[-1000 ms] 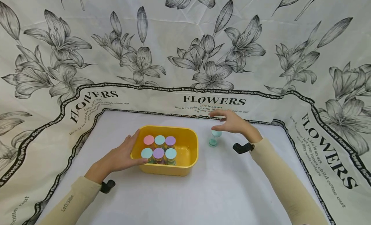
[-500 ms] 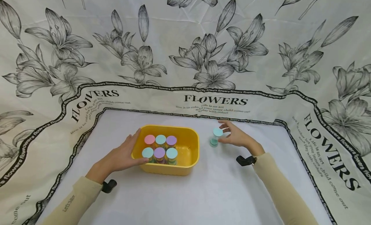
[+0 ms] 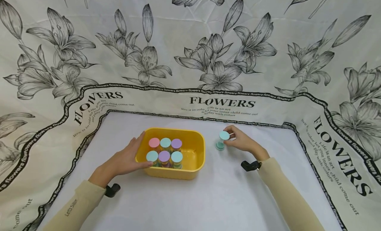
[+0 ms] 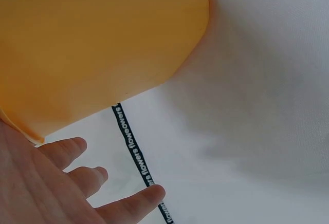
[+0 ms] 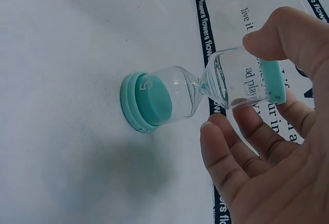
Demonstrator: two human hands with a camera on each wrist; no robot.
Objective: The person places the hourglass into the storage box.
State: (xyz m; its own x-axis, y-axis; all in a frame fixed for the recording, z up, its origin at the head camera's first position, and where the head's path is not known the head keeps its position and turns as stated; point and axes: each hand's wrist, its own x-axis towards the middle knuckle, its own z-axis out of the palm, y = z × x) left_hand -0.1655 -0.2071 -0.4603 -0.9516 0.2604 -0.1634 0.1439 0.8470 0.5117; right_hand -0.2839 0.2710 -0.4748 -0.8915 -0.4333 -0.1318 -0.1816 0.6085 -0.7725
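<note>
In the head view my right hand (image 3: 240, 140) pinches a teal-capped sand timer (image 3: 220, 143) near its top, right of the yellow tub. The right wrist view shows the thumb and fingers on either side of the timer's clear upper bulb (image 5: 236, 77), with teal sand (image 5: 154, 100) in the lower bulb beside a "5" mark. My left hand (image 3: 122, 160) rests against the left end of the yellow tub (image 3: 178, 174), thumb along the front rim, fingers outstretched. Several sand timers (image 3: 164, 155) with pink, teal and purple caps stand upright inside the tub's left and middle part.
A white cloth (image 3: 190, 204) covers the table. Behind and at the sides rises a flower-printed cloth (image 3: 221, 55) with a black lettered border. The tub's right part (image 3: 193, 156) shows bare floor. Both wrists carry small black cameras (image 3: 251, 165).
My right hand has come down from behind the sand timer to its right side and closed its fingers on the upper part. The left hand and tub stay in place.
</note>
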